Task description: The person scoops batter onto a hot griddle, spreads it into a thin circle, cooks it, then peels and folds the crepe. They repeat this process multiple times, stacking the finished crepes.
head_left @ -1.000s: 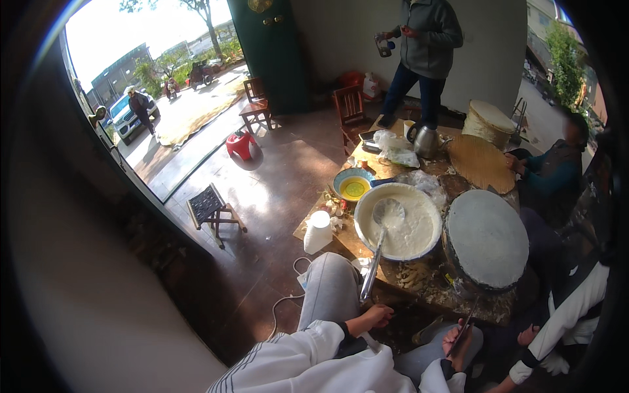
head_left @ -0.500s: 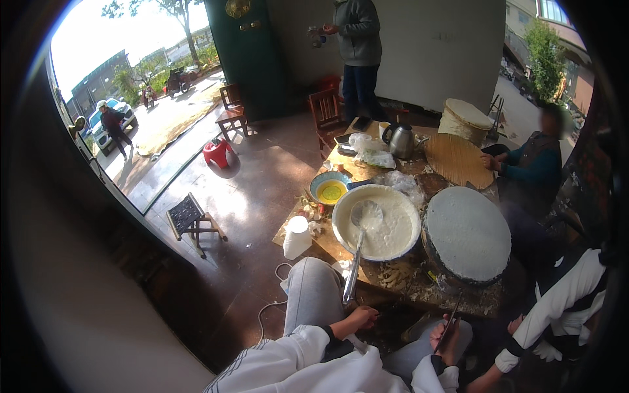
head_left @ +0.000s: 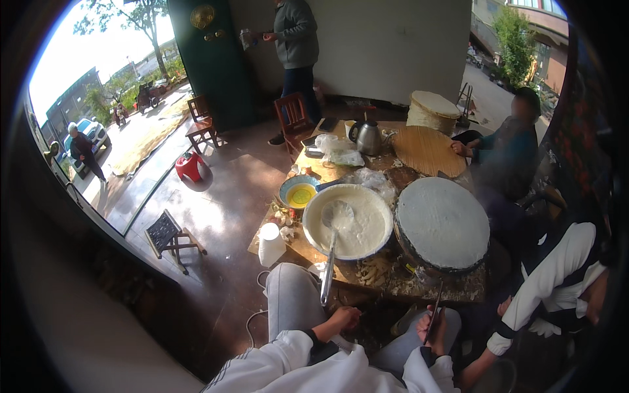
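My left hand [head_left: 345, 318] rests near my left knee below the table edge, fingers curled; whatever it may hold is too small to make out. My right hand [head_left: 435, 329], by my right knee, grips a thin dark stick-like tool [head_left: 433, 314] that points up toward the round griddle [head_left: 444, 265]. A pale, smooth batter layer [head_left: 442, 223] covers the griddle's top. To its left stands a wide white basin [head_left: 313, 243] of creamy batter [head_left: 367, 229]. A metal ladle [head_left: 329, 265] leans in it, its handle over the near rim. Neither hand touches the basin or griddle.
On the table [head_left: 296, 247] are a bowl of yellow liquid [head_left: 301, 194], a white container [head_left: 270, 245], a kettle [head_left: 369, 139], plastic bags and a round slatted mat [head_left: 429, 150]. Beyond stands a pale round stack [head_left: 432, 114]. Another person's white sleeve [head_left: 547, 288] is close at right.
The whole scene has shifted left in the picture as my head turned right. My hands keep nearly the same pose, and the tool stays in my right hand.
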`<state>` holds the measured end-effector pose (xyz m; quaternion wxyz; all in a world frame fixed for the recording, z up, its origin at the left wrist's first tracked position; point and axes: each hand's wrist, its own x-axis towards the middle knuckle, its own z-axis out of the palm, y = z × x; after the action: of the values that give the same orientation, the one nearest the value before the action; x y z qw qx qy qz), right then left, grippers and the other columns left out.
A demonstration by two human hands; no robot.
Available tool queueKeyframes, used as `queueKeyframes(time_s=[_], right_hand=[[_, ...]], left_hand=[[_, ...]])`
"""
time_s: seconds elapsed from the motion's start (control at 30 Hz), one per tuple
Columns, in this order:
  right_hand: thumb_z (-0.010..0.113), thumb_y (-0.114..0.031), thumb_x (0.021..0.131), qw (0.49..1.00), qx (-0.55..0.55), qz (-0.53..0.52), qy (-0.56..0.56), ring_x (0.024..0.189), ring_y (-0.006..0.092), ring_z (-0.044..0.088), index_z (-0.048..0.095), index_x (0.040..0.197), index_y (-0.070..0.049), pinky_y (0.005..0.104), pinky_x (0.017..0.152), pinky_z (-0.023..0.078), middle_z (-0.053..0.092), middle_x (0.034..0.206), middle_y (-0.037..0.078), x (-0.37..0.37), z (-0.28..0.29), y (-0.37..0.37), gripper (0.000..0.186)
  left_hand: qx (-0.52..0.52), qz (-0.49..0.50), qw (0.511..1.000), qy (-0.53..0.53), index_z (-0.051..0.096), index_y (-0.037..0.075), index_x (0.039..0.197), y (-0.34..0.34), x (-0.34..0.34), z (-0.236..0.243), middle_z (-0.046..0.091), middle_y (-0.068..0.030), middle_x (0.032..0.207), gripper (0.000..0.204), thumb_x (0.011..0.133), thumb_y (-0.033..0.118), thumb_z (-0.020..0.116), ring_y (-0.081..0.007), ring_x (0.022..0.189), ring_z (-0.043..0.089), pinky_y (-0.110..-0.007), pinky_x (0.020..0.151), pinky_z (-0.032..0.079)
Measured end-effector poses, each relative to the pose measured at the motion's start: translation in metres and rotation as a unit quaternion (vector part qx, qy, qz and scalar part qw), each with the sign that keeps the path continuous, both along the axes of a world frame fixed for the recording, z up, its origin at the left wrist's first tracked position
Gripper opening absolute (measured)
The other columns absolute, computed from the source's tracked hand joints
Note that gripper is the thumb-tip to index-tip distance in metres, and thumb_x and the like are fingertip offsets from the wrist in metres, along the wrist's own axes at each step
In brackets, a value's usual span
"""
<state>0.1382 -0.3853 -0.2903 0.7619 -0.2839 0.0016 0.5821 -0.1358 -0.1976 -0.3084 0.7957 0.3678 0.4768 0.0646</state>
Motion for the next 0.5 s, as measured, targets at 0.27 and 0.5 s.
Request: queueKeyframes(time_s=[0.27,0.5], right_hand=[[0.044,-0.059,0.092,0.999,-0.044,-0.005,-0.011,0.042,0.0146,0.04,0.064,0.104,-0.011,0.0296,0.044,0.034,0.044,0.05,0.002,0.002,-0.0023,0.0009,0.053],[0.043,-0.054,0.095,0.999,-0.036,-0.018,-0.021,0.04,0.0126,0.033,0.06,0.103,-0.009,0.0275,0.04,0.028,0.034,0.049,0.0,-0.0043,0.0051,0.0033,0.049]], left_hand=[[0.022,-0.019,1.0,-0.009,0.051,0.007,0.064,0.0023,0.0004,0.003,0.057,-0.0068,0.066,0.05,0.093,0.047,0.055,-0.0175,0.057,0.057,-0.028,0.053,0.048],[0.015,-0.011,1.0,0.015,0.059,0.005,0.073,0.0021,0.0018,0.0045,0.061,-0.0068,0.074,0.043,0.093,0.044,0.057,-0.015,0.06,0.057,-0.027,0.057,0.049]])
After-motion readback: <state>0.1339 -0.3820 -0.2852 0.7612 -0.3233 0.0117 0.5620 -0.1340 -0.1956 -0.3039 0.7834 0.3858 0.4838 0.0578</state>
